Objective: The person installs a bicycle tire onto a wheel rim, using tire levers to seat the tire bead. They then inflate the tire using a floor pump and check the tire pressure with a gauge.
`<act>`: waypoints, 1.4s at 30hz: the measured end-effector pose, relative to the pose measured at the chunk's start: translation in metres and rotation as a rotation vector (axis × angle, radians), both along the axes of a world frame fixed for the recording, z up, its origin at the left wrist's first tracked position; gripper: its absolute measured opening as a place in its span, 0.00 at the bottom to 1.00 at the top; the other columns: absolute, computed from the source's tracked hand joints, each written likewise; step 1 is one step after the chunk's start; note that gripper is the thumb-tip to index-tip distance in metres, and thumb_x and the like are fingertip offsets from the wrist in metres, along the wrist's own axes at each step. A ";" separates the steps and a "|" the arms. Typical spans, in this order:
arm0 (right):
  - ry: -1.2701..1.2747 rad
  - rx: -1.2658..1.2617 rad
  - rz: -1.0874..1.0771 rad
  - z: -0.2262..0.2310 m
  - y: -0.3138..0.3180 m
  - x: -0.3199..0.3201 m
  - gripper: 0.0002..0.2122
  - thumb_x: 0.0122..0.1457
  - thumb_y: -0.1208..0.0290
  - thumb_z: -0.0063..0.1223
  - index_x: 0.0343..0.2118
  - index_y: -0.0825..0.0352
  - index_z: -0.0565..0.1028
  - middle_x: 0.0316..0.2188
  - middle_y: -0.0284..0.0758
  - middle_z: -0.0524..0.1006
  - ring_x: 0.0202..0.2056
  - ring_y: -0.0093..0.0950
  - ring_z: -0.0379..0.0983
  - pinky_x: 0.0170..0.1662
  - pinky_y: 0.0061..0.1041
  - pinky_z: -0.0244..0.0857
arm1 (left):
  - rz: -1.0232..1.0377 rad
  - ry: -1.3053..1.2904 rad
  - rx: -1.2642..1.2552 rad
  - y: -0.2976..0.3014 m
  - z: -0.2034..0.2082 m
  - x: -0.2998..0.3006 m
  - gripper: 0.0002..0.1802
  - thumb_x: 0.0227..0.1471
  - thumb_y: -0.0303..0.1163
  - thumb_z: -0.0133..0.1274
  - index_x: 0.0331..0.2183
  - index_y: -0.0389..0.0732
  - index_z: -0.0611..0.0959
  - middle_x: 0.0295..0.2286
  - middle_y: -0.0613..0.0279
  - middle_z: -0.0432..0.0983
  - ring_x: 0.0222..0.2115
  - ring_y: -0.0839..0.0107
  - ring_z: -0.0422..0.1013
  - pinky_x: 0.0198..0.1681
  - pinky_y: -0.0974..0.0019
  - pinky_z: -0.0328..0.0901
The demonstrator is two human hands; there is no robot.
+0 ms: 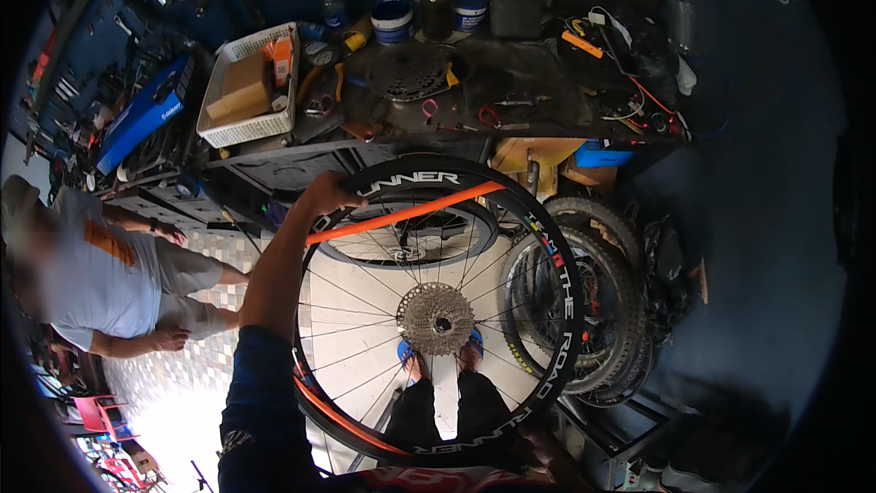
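A bicycle wheel (pixel 568 310) with a black rim, white lettering and a silver cassette (pixel 435 319) is held up in front of my body. My left hand (pixel 330 198) is closed around the rim's upper left. Down at the lower right, in shadow, my right hand (pixel 540 447) is at the rim, apparently gripping it; its fingers are partly hidden. An orange strip (pixel 411 211) runs loose across the upper spokes, from the rim's left side to its upper right. More orange (pixel 342 413) follows the rim at the lower left.
Beyond the wheel stands a cluttered workbench (pixel 365 132) with a white basket (pixel 246 132), blue tubs, bottles and tools. Several wheels and tyres (pixel 630 283) lean at the right. Another person (pixel 119 265) stands at the left. A second wheel (pixel 401 260) is behind mine, under the bench.
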State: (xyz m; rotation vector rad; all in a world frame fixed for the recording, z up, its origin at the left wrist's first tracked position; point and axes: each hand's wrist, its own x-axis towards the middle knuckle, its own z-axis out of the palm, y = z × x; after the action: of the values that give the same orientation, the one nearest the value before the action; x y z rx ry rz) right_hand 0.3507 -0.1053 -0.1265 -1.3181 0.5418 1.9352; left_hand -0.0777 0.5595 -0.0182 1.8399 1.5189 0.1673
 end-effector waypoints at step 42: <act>-2.184 1.351 1.215 0.054 0.544 0.003 0.27 0.66 0.64 0.58 0.66 0.67 0.70 0.65 0.40 0.72 0.64 0.38 0.69 0.64 0.43 0.64 | -0.006 0.059 0.778 -0.009 -0.051 0.053 0.32 0.47 0.46 0.74 0.49 0.41 0.81 0.42 0.48 0.78 0.44 0.44 0.75 0.49 0.44 0.70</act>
State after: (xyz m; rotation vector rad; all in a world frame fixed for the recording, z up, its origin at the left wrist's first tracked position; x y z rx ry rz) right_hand 0.3538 0.4388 -0.0723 -1.6397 -2.3507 -0.0729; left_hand -0.0247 0.5506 -0.0690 2.4494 1.6145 0.8002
